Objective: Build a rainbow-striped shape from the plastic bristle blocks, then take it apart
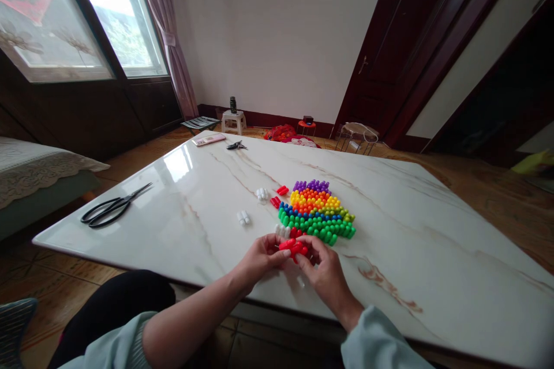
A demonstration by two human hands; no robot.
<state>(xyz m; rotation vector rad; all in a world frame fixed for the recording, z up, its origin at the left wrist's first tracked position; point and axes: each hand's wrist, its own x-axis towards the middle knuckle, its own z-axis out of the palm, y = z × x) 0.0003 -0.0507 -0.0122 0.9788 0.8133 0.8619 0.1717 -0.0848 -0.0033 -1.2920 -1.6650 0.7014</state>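
Observation:
Between the fingertips of my left hand (259, 256) and my right hand (322, 262) is a small cluster of red beads (294, 248), held low over the near part of the table. Both hands are closed on it. Just beyond lie rows of rounded coloured beads: a green group (318, 225), blue, olive, yellow and orange ones (314, 202), and a purple group (311, 185) farthest off. White beads (283, 231) sit by my left fingers. Two small red bead groups (276, 202) and two white ones (243, 218) lie left of the rows.
Black-handled scissors (113, 207) lie at the left of the marble-patterned table (173, 230). A phone (209, 139) and small dark pliers-like tool (236, 145) rest near its far edge. Behind stand a white stool (234, 121) and another low seat (357, 132).

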